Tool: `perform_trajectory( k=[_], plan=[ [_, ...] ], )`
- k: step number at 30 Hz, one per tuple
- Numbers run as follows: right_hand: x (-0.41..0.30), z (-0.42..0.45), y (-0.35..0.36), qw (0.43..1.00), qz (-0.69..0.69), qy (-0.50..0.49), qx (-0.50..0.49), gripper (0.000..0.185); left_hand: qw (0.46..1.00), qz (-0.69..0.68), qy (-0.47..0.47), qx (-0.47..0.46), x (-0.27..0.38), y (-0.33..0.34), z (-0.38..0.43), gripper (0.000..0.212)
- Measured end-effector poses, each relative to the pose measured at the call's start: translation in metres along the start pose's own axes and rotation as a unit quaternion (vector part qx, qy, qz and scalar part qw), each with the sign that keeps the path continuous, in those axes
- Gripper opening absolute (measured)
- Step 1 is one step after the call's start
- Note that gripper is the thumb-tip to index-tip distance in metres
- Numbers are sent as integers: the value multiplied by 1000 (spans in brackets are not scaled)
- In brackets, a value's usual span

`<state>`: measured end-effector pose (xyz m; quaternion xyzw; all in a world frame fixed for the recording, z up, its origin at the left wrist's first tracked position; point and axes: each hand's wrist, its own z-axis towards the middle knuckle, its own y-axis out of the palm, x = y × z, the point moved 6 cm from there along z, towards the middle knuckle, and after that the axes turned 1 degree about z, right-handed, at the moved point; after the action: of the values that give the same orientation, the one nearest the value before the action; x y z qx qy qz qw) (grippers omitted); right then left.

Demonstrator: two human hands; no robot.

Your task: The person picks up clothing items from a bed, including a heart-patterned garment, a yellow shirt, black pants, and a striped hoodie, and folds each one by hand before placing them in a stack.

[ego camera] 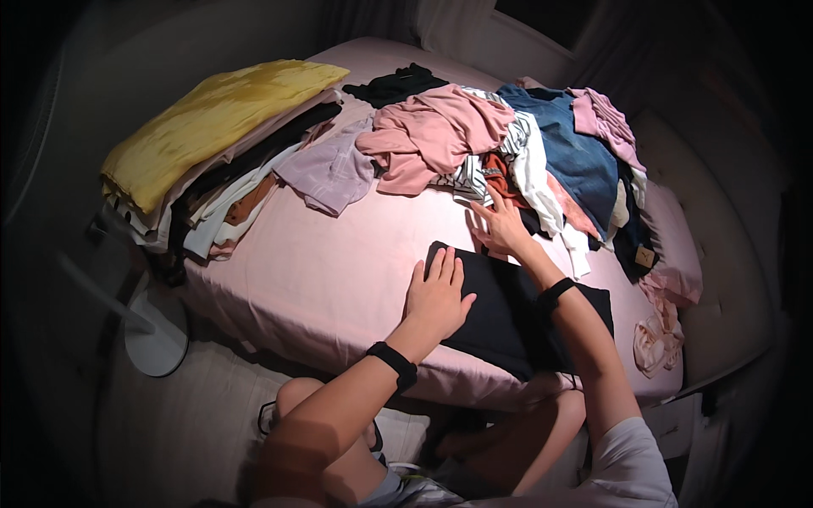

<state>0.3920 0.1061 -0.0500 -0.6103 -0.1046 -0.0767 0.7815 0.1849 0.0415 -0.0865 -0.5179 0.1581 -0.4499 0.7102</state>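
Observation:
A folded black garment (492, 317) lies flat near the front edge of the bed. On its left part rests my left hand (439, 295), palm down with fingers extended. My right hand (502, 223) is just past the garment's far edge, fingers spread and holding nothing. Beyond its fingertips are a rust-red garment (498, 176) and a striped black-and-white garment (471, 181), at the near side of a loose heap. A white sleeve (540, 190) hangs out of the heap to the right of that hand.
A tall stack of clothes topped with yellow fabric (222, 120) stands on the bed's left. The heap also holds a pink garment (438, 133) and blue denim (565, 159). A pink pillow (673, 241) lies by the headboard (724, 279). A white round base (155, 340) stands on the floor.

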Motion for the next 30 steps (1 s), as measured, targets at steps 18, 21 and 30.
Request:
perform_trajectory(
  k=[18,21,30],
  plan=[
    [21,-17,-55,929,303,159,142,19,998,54,-30,-17,22,6,14,63],
    [-1,-37,-89,926,323,128,146,18,998,48,-39,-29,21,6,21,65],
    [-36,-159,-180,892,423,125,98,11,995,-57,-78,35,-5,10,42,70]
  ],
)
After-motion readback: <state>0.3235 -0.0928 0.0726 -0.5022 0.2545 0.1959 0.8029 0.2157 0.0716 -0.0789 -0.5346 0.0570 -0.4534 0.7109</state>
